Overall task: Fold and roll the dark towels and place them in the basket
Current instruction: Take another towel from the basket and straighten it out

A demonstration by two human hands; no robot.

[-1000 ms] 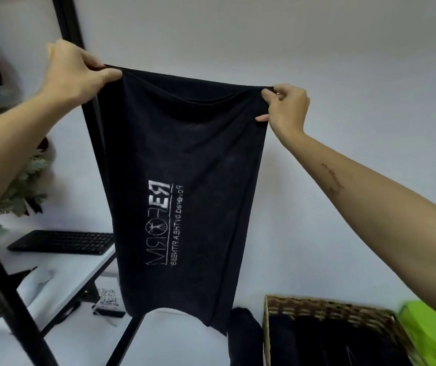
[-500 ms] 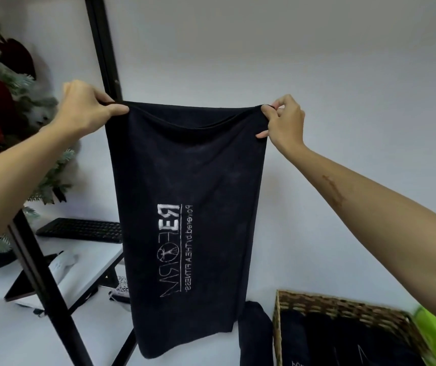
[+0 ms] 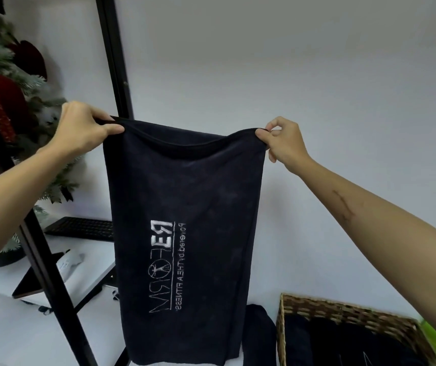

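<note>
Both hands have come lower than a moment ago, and the big dark towel with white letters (image 3: 185,233) now hangs farther down in view. The left hand (image 3: 85,128) pinches the towel's top left corner. The right hand (image 3: 284,141) pinches the top right corner with thumb and finger. The towel hangs flat in the air between them, in front of a plain white wall (image 3: 317,88). Low on the right sits a brown woven basket (image 3: 343,311) with dark rolled towels (image 3: 325,342) inside. One more dark rolled towel (image 3: 260,334) stands just beside the basket on its left. A black metal pole (image 3: 114,62) goes up behind the towel. On the left is a white desk (image 3: 90,268) with a black keyboard (image 3: 79,228), and a green tree with red decorations (image 3: 5,88).
</note>
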